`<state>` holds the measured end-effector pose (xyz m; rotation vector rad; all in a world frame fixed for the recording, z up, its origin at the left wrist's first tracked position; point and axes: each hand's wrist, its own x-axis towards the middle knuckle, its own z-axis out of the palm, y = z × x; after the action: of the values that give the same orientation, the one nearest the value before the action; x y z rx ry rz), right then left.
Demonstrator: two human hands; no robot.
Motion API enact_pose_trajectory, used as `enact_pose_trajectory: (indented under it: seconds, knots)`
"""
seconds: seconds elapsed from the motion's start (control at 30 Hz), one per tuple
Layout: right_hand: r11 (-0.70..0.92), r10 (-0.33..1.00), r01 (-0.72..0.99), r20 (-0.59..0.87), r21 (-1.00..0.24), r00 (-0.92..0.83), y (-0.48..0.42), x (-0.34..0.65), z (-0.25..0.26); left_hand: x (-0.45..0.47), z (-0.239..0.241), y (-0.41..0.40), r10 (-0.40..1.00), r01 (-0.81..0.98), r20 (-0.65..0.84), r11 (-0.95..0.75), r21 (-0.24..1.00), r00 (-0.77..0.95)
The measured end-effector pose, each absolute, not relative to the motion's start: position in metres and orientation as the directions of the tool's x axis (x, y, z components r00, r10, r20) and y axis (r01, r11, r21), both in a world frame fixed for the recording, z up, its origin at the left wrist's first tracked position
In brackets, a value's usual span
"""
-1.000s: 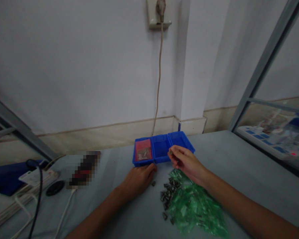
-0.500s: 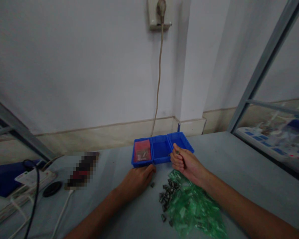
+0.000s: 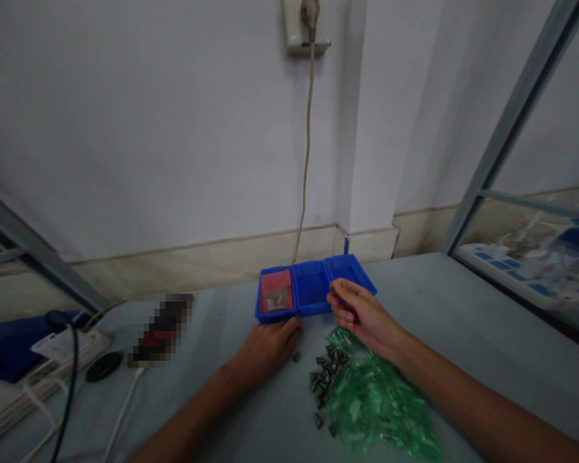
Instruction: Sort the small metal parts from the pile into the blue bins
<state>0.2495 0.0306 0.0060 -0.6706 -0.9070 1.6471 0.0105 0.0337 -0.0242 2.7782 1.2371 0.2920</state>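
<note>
My right hand (image 3: pixel 359 313) pinches a small dark metal piece (image 3: pixel 332 290) between thumb and forefinger, the other fingers curled. It is held at the front edge of the blue bins, near the join of the middle bin (image 3: pixel 312 287) and the right bin (image 3: pixel 350 270). My left hand (image 3: pixel 270 343) rests on the table, curled, against the front of the left bin (image 3: pixel 274 316); what its fingers hold, if anything, is hidden. One loose metal piece (image 3: pixel 296 356) lies beside it. A pile of similar metal pieces (image 3: pixel 324 376) spills beside a crumpled green plastic bag (image 3: pixel 379 405).
A pink packet (image 3: pixel 276 290) lies in the left bin. On the left are a pixelated dark object (image 3: pixel 159 331) with a white cable (image 3: pixel 124 408), a black round disc (image 3: pixel 104 366) and a power strip (image 3: pixel 43 366). Behind the table stands a wall (image 3: pixel 197 128).
My right hand has turned and its fingers have opened out from a fist, bringing the metal piece to the fingertips. My left hand stays in place.
</note>
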Motion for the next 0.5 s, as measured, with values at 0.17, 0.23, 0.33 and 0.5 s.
enact_pose_trajectory:
  seconds: [0.17, 0.23, 0.33, 0.5]
  knots:
    - [-0.013, 0.976, -0.422, 0.081, -0.906, -0.204, 0.0312, 0.2493, 0.0049, 0.0093, -0.0271, 0.0346, 0.739, 0.723, 0.155, -0.673, 0.153, 0.655]
    - [0.052, 0.974, -0.343, 0.124, -0.938, -0.191, 0.031, 0.2492, 0.0039, 0.0093, -0.0272, 0.0345, 0.74, 0.724, 0.153, -0.672, 0.156, 0.655]
    - [0.169, 0.966, -0.183, 0.2, -0.968, -0.165, 0.0315, 0.2498, 0.001, 0.0092, -0.0266, 0.034, 0.742, 0.725, 0.152, -0.671, 0.155, 0.653]
    - [0.333, 0.94, 0.048, 0.327, -0.942, -0.096, 0.0344, 0.2516, -0.0037, 0.008, -0.0275, 0.0335, 0.73, 0.714, 0.169, -0.683, 0.152, 0.662]
